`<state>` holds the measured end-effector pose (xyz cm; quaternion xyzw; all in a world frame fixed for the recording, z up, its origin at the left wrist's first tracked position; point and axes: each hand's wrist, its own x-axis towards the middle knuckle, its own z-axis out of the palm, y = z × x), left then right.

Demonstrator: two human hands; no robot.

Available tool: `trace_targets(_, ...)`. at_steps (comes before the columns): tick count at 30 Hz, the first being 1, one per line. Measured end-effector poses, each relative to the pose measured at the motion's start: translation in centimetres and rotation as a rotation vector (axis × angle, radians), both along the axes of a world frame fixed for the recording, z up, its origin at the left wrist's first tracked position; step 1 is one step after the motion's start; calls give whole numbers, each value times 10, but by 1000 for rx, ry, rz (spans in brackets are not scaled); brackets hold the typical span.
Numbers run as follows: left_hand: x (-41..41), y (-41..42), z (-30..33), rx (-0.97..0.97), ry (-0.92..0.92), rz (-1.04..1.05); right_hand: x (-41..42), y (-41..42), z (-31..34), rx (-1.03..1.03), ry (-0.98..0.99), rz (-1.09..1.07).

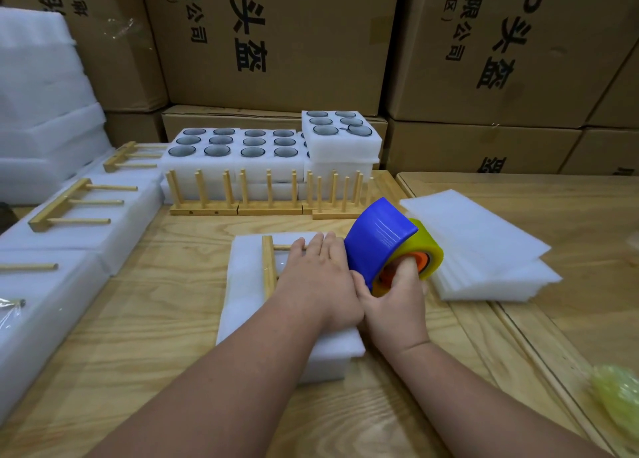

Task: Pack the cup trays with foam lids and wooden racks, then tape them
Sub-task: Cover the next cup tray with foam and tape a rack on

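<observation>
A white foam package (249,305) lies on the wooden table in front of me, with a wooden rack (268,267) flat on its top. My left hand (316,277) presses down on the rack and the foam with straight fingers. My right hand (394,298) grips a tape dispenser (380,243) with a blue guard and a yellowish tape roll, held at the package's right edge. Open foam cup trays (235,146) holding glass cups stand at the back. Upright wooden racks (242,194) stand in a row before them.
Packed foam bundles with racks on top (79,215) line the left side. A stack of thin foam lids (484,246) lies at the right. Cardboard boxes (276,35) wall the back. Crumpled yellowish tape (619,395) sits at the right edge.
</observation>
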<state>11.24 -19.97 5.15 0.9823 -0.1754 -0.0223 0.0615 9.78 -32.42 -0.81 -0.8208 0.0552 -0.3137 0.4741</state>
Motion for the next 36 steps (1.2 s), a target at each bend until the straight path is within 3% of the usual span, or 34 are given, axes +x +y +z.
trace_targets(4, -1, 3, 4, -36, 96, -40, -1, 1, -2, 2, -19, -22)
trace_targets(6, 3, 4, 12, -159, 192, -24, -2, 2, -3, -54, -63, -35)
trace_targets(11, 14, 10, 29, -1175, 415, 151, 1, 6, 2, -345, -221, -79)
trace_targets(13, 16, 11, 26, -1312, 402, 190, 1, 7, 1, -379, -239, -72)
trace_targets(17, 17, 7, 22, -1212, 403, 187, -3, 6, -5, -345, -201, -49)
trace_targets(24, 20, 7, 17, -1285, 427, 170, 1, 6, -7, -352, -147, -50)
trace_targets(29, 16, 11, 20, -1307, 414, 188, 2, 11, -10, -512, -88, -17)
trace_targets(36, 14, 16, 19, -1228, 410, 137, -4, 1, 7, -106, 41, -136)
